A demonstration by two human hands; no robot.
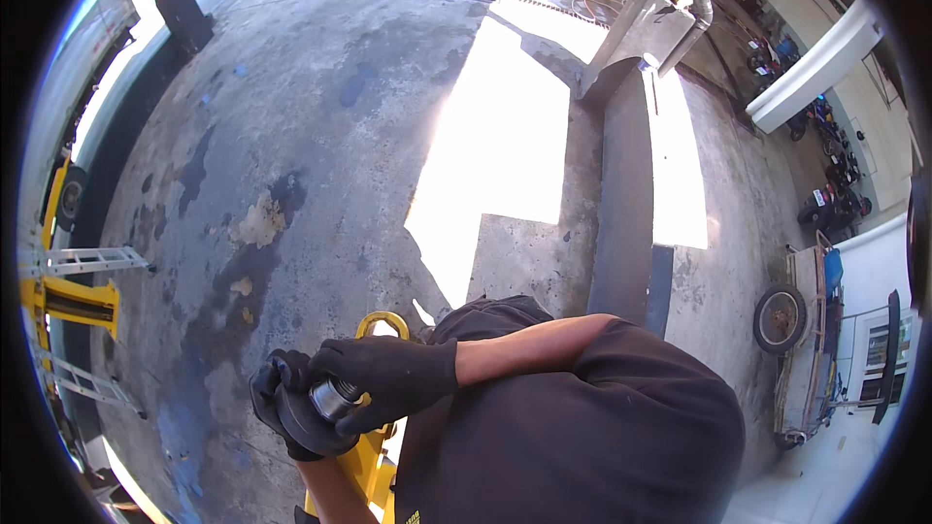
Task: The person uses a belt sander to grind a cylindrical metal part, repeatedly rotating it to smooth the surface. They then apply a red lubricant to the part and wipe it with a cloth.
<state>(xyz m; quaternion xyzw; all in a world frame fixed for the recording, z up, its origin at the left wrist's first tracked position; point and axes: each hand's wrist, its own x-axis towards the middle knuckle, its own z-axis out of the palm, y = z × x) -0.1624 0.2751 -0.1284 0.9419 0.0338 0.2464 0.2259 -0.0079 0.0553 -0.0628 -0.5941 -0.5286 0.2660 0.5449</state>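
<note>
My left hand (275,390), in a black glove, is curled round a dark round wheel-like part (309,424) in front of my body. Out of the middle of this part stands a shiny metal cylinder (334,400) with a ringed or threaded inside. My right hand (390,371), also gloved in black, reaches across from the right; its fingers and thumb close round the cylinder. Just beneath both hands is a yellow metal frame (367,461) with a round yellow end (385,319). The hands hide part of it.
A grey steel beam (626,194) runs along the stained concrete floor (320,136) to a post base (636,29). At the left stand yellow lift arms (83,306) and a metal ladder (92,260). A cart with a spoked wheel (780,318) stands at the right.
</note>
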